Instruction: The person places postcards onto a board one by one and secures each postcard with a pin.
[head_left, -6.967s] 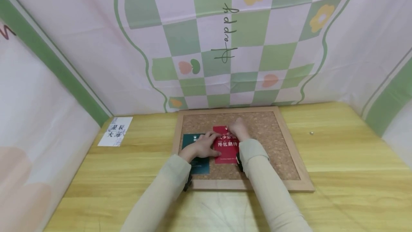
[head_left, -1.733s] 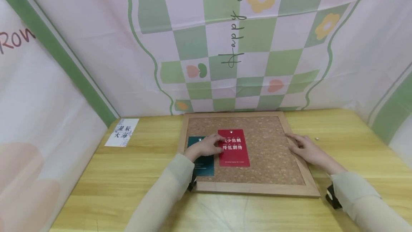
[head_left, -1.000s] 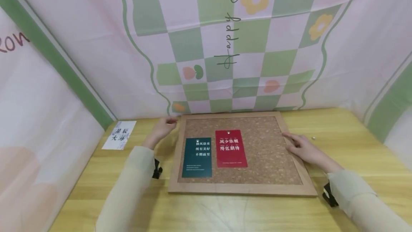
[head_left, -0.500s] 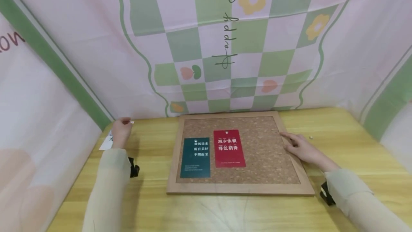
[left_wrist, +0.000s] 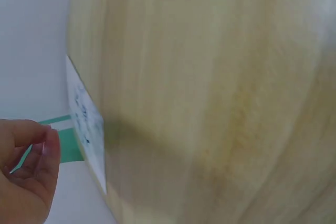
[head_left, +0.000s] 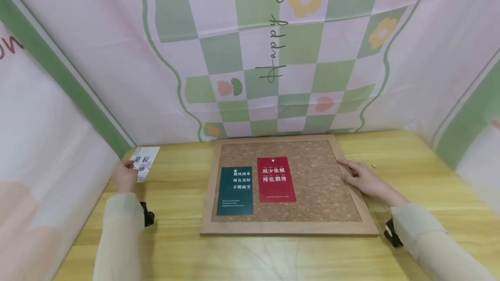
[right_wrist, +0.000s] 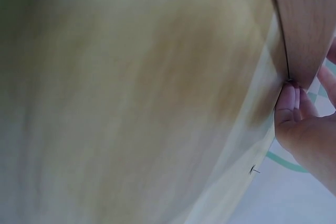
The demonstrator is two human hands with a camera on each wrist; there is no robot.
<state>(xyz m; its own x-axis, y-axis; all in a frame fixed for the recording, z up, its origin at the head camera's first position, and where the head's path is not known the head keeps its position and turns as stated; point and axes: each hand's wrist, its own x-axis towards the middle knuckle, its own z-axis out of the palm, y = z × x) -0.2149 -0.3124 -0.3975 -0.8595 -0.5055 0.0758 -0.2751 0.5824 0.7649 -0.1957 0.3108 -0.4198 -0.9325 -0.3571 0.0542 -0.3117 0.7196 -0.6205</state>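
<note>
At the table's far left my left hand (head_left: 125, 176) is beside a white card (head_left: 146, 159) with black characters and overlaps its left edge in the head view. In the left wrist view the left hand (left_wrist: 26, 166) has loosely curled fingers, tips close together and apart from the card (left_wrist: 89, 124). My right hand (head_left: 367, 180) rests on the right side of a wood-framed corkboard (head_left: 328, 185). In the right wrist view the right hand (right_wrist: 307, 124) touches the frame (right_wrist: 304, 24). A dark green card (head_left: 235, 196) and a red card (head_left: 276, 187) lie on the cork, each with a pin near its top.
A small silvery pin (head_left: 373, 166) lies on the wooden table (head_left: 175, 246), to the right of the board. Behind the table hangs a green-and-white checked cloth (head_left: 258, 47), and more cloth covers both sides.
My left hand has left the red card, moved left across the table and come to the white card's left side. My right hand went from the red card to the frame's right edge and stays there.
</note>
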